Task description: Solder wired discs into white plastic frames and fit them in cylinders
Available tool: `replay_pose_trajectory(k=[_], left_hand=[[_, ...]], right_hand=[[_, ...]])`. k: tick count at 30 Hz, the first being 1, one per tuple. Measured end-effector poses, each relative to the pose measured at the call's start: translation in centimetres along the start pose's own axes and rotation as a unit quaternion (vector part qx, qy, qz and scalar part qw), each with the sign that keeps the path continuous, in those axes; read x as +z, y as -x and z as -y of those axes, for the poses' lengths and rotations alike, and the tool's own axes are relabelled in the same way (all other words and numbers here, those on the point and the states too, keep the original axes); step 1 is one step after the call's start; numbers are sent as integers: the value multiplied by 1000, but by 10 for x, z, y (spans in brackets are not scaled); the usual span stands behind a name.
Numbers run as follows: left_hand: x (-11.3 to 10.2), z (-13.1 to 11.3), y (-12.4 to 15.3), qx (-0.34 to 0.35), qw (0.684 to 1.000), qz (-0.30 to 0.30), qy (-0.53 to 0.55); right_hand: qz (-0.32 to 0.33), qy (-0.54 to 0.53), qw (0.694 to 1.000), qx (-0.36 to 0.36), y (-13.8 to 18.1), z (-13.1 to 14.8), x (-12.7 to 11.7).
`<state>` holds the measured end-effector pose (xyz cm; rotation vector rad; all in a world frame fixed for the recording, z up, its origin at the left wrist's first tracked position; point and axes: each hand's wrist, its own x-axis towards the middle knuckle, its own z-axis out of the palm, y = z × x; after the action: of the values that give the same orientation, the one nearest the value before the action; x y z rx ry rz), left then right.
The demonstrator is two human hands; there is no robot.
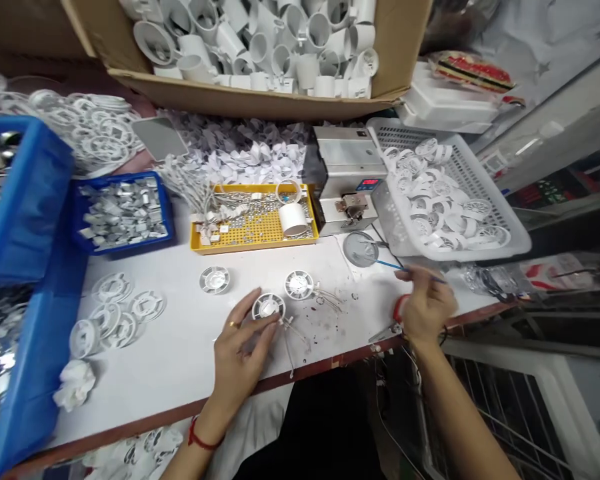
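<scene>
At lower centre, the half-open left hand [243, 347] rests its fingertips on a wired white plastic disc [269, 307] lying on the white table [170, 373]. Further right, the right hand [425, 308] pinches what seems a thin blue-handled tool [390, 265], just beside red-handled pliers [398, 309].

Right hand [425, 310]: fingertips blurred, thin blue rod [390, 265] runs into them, grip unclear. Red-handled tool [389, 327] under that palm, mostly hidden. Right of left hand [243, 350], wires [289, 353] too fine to trace. Cardboard box [260, 100] far ahead, cut off by top edge; blue crate [25, 200] far left, also cut off.
</scene>
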<state>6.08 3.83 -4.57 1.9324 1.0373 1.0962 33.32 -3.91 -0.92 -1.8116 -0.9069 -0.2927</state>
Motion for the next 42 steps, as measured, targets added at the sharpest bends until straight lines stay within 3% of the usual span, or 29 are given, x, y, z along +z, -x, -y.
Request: replay_pose_trajectory(k=[3, 8, 12, 19, 30, 36, 39, 42], left_hand=[[1, 4, 2, -59, 997, 1, 40], [9, 10, 11, -135, 985, -40, 103], [11, 9, 14, -133, 985, -44, 96], [11, 11, 15, -127, 986, -41, 98], [12, 11, 17, -125, 987, -33, 92], [13, 10, 16, -101, 990, -49, 81], [14, 10, 16, -90, 992, -59, 72], [13, 9, 17, -82, 993, -59, 66]], right_hand=[[-8, -96, 995, -33, 24, 29, -4], [186, -234, 929, -220, 64, 65, -3], [217, -263, 910, -237, 70, 68, 5], [241, -255, 908, -229, 68, 69, 8], [321, -222, 890, -237, 36, 89, 15], [427, -165, 827, -327, 5, 125, 25], [453, -145, 790, -386, -6, 134, 32], [467, -129, 777, -402, -10, 136, 34]])
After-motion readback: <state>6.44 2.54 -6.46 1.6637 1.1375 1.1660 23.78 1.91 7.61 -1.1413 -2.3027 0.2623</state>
